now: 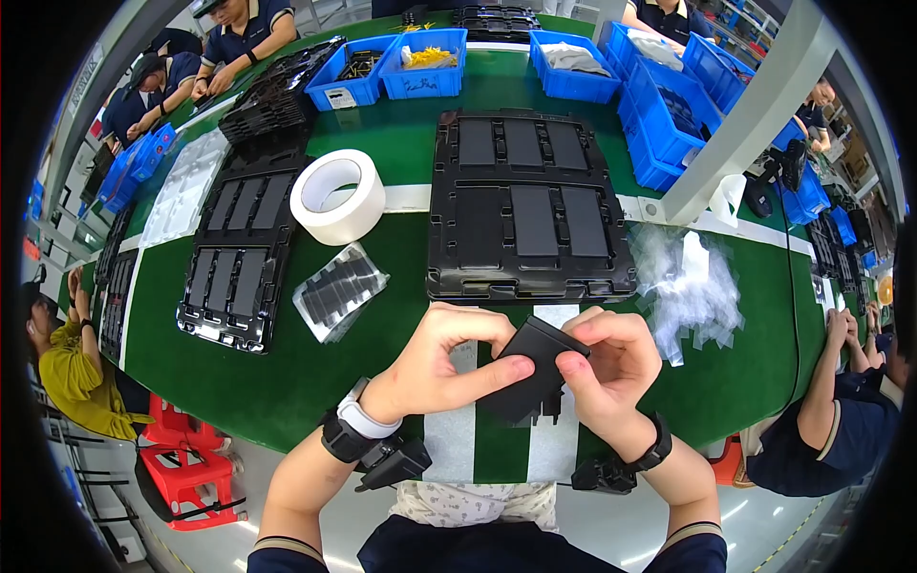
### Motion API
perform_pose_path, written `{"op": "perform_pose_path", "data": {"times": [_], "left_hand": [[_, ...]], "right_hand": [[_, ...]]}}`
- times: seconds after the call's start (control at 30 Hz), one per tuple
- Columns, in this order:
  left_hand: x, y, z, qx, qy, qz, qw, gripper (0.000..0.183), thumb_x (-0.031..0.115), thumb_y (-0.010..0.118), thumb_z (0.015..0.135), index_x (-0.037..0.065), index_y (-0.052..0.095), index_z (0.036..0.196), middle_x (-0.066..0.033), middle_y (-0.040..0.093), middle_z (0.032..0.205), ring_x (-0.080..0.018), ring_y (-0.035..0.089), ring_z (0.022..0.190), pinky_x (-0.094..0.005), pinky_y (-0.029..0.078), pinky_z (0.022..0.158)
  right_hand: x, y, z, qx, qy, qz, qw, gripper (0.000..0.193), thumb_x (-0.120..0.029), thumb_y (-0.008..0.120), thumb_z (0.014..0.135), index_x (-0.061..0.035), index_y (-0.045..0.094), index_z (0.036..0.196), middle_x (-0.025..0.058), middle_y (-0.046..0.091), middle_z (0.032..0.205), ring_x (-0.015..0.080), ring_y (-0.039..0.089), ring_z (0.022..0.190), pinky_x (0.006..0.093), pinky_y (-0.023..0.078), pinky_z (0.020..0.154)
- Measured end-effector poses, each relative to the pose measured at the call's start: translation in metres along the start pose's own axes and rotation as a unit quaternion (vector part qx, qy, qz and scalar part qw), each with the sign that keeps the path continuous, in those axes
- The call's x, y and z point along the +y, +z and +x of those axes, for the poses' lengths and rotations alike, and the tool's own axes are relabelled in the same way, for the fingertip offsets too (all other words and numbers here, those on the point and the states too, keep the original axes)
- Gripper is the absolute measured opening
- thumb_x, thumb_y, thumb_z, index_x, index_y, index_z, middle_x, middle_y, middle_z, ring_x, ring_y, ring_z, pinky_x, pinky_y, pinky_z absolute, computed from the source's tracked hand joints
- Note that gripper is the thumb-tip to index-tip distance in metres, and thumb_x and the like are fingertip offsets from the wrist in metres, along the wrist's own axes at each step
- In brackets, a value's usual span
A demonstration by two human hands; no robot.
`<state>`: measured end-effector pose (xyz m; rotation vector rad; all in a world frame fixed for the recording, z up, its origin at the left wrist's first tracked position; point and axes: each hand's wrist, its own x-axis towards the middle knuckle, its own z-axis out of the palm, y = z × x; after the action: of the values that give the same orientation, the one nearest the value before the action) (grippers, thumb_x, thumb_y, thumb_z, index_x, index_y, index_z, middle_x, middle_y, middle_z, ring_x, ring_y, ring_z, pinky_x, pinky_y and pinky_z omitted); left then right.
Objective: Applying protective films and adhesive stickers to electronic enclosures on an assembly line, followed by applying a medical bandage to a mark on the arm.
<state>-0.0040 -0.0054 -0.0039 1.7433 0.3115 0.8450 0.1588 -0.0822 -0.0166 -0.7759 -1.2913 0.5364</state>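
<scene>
Black matte flat part (544, 370), left fingers (499, 376) and right fingers (580, 372) clamped on it

1. Ahead of the left hand (444, 361) and right hand (616, 371), a black tray (530, 286) blocks the way.
2. Between tray and tape roll (330, 227), the surface (407, 256) offers narrow passage.
3. Rightward, film scraps (705, 304) and a slanted post (748, 119) obstruct.
</scene>
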Motion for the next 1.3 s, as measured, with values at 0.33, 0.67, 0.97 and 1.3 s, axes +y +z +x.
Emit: {"op": "perform_pose_path", "data": {"times": [0.33, 0.67, 0.97, 1.3], "left_hand": [[-0.005, -0.011, 0.006, 0.132, -0.038, -0.084, 0.987, 0.014, 0.009, 0.055, 0.088, -0.003, 0.062, 0.086, -0.0078, 0.063, 0.081, -0.0125, 0.059, 0.074, -0.0254, 0.048, 0.070], [-0.017, -0.032, 0.008, 0.265, -0.118, 0.075, 0.954, 0.044, -0.004, 0.058, 0.079, 0.000, 0.045, 0.121, -0.0106, 0.055, 0.106, -0.0124, 0.059, 0.087, -0.0254, 0.048, 0.078], [-0.005, -0.012, 0.008, 0.125, -0.057, -0.013, 0.990, 0.024, 0.005, 0.057, 0.085, -0.002, 0.056, 0.108, -0.0115, 0.063, 0.096, -0.0160, 0.061, 0.088, -0.0294, 0.048, 0.082], [-0.010, -0.001, 0.006, 0.153, -0.038, 0.102, 0.982, 0.015, 0.003, 0.064, 0.079, 0.000, 0.064, 0.093, -0.0087, 0.066, 0.090, -0.0148, 0.064, 0.082, -0.0266, 0.050, 0.075]], "right_hand": [[0.005, 0.002, 0.009, 0.042, 0.048, -0.104, 0.993, 0.032, 0.001, 0.071, 0.071, 0.0017, 0.060, 0.100, 0.0079, 0.065, 0.086, 0.0092, 0.062, 0.071, 0.0204, 0.046, 0.062], [0.007, 0.002, 0.011, 0.039, 0.096, -0.085, 0.991, 0.032, 0.002, 0.069, 0.073, 0.0019, 0.058, 0.103, 0.0052, 0.063, 0.081, 0.0063, 0.057, 0.067, 0.0191, 0.043, 0.062], [0.010, 0.002, 0.013, 0.035, 0.145, -0.059, 0.987, 0.032, 0.000, 0.069, 0.074, 0.0006, 0.057, 0.104, 0.0034, 0.062, 0.076, 0.0047, 0.054, 0.065, 0.0186, 0.042, 0.061], [0.021, -0.003, 0.023, -0.044, 0.070, -0.199, 0.976, 0.018, -0.008, 0.071, 0.073, -0.0033, 0.064, 0.090, 0.0047, 0.065, 0.075, 0.0113, 0.060, 0.065, 0.0221, 0.046, 0.059]]}}
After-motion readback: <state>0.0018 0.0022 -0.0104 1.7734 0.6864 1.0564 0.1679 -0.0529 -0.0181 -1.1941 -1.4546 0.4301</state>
